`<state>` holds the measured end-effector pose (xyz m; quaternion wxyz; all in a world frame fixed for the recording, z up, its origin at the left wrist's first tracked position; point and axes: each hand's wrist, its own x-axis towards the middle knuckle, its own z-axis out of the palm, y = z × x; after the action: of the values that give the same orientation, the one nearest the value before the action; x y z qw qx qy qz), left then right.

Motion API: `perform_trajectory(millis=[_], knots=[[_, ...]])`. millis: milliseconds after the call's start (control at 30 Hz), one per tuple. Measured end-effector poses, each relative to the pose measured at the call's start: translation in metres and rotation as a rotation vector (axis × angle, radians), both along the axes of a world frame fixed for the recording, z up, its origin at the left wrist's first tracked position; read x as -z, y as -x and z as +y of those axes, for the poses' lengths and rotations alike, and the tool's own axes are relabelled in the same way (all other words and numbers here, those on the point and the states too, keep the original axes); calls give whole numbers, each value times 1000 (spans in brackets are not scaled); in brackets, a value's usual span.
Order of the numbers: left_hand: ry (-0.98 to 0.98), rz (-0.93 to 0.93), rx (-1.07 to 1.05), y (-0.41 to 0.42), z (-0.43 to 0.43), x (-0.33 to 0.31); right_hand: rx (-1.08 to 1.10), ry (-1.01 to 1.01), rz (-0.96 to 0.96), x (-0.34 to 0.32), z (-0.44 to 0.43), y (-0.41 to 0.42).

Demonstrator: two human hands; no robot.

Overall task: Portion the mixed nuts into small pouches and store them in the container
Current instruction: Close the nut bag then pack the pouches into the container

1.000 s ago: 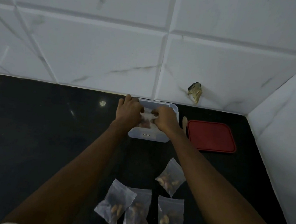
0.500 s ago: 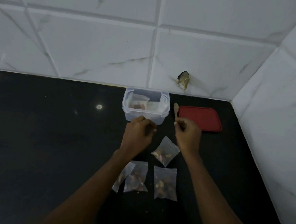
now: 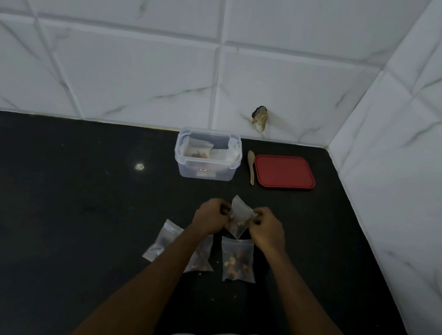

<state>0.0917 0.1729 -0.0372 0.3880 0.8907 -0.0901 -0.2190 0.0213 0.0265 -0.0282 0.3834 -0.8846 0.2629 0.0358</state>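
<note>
Pouch (image 3: 239,218) — pinched between left hand (image 3: 209,218) and right hand (image 3: 268,229).

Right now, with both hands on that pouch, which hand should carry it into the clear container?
Probably the left hand. Both hands pinch the pouch, but the container sits almost straight ahead of the left, while the right hand lines up with the red lid instead.

Plastic, wood, polished stone.
Glossy black stone tabletop (image 3: 74,206); translucent rectangular plastic container (image 3: 205,171) at 12 o'clock; matt red plastic lid (image 3: 284,172), pale wooden spoon (image 3: 250,167); crinkly clear film pouches (image 3: 237,259).
</note>
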Motion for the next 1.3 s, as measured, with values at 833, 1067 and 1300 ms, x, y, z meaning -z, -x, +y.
perform_trajectory(millis=[833,1067,1300], knots=[[618,312,-220,0,19,-15,67,-407,-336,0,17,9],[833,57,-213,-6,34,-37,6,-539,-362,-22,27,-17],[683,-108,-96,-38,46,-63,-130,-502,-421,-53,26,-63]])
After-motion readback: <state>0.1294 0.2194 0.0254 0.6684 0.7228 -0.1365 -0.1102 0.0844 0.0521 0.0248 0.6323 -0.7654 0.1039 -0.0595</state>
